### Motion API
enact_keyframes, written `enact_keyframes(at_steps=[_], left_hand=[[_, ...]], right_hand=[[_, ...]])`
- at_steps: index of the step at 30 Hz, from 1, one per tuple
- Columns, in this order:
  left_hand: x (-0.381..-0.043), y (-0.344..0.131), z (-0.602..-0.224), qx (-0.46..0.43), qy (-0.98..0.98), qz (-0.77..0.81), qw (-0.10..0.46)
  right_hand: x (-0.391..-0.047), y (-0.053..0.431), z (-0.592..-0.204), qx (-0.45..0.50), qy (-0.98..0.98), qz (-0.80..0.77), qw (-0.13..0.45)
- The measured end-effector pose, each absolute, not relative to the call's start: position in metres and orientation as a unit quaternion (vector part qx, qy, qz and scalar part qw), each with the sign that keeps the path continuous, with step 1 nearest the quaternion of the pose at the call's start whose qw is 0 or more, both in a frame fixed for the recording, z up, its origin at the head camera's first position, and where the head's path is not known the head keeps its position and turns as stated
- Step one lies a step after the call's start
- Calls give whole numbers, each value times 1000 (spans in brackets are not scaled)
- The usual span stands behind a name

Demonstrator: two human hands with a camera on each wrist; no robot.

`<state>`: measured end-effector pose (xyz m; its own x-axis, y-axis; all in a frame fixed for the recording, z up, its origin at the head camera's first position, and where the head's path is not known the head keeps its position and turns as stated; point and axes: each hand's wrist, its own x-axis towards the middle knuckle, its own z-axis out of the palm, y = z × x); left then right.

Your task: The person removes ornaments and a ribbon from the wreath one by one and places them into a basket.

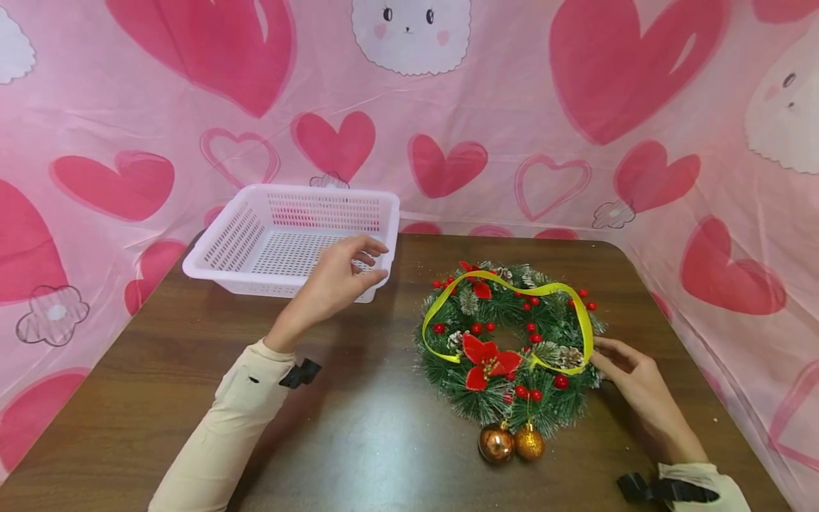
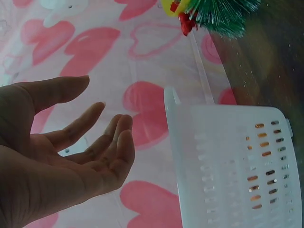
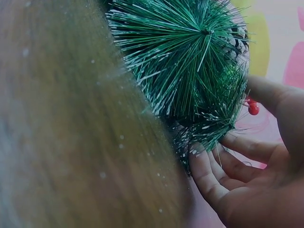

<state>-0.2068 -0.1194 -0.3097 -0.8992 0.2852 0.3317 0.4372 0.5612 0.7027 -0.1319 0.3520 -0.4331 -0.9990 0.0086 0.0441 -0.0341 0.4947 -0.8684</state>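
Observation:
A green Christmas wreath [image 1: 557, 398] lies on the table, trimmed with red berries, pinecones, a red poinsettia [image 1: 489, 361] and two gold baubles [image 1: 512, 442] at its near edge. A yellow ribbon [image 1: 544, 289] loops loosely across its top. My right hand [image 1: 640, 387] grips the wreath's right edge; in the right wrist view the thumb is on one side of the green needles [image 3: 190, 71] and the fingers are on the other. My left hand [image 1: 339, 274] is held above the basket's near right corner, fingers loosely bent, holding nothing.
A white plastic basket [image 1: 217, 274] with slotted walls stands at the back left of the brown wooden table [image 1: 358, 427]. Behind the table hangs a pink cloth [image 1: 499, 85] printed with hearts. Black straps [image 1: 301, 372] sit at both wrists.

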Motion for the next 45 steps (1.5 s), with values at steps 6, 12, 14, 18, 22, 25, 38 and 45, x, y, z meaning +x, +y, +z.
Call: enact_keyframes(at_steps=[6,12,14,18,22,25,38,45], left_hand=[[-202,-111,-309,-217,-874,-427,83],[-200,-107,-307,-213,-875,-428,78],[-200,-106,-307,-211,-876,-426,76],[-199,-104,-306,-209,-879,-421,74],[-198,-102,-305,-210,-880,-419,76],[-197,-101,-304,-211,-880,-419,76],[-195,-96,-306,-219,-882,-409,79],[-191,-85,-317,-252,-880,-398,65]], right_hand=[[-132,354,-429,9,-861,508,-18],[-134,358,-427,11,-854,516,-68],[-134,359,-428,21,-850,522,-63],[-133,360,-429,59,-841,536,-44],[-132,361,-428,83,-842,531,-44],[-132,361,-426,83,-854,510,-57],[-130,353,-427,90,-887,448,-70],[-127,347,-420,57,-901,424,-73]])
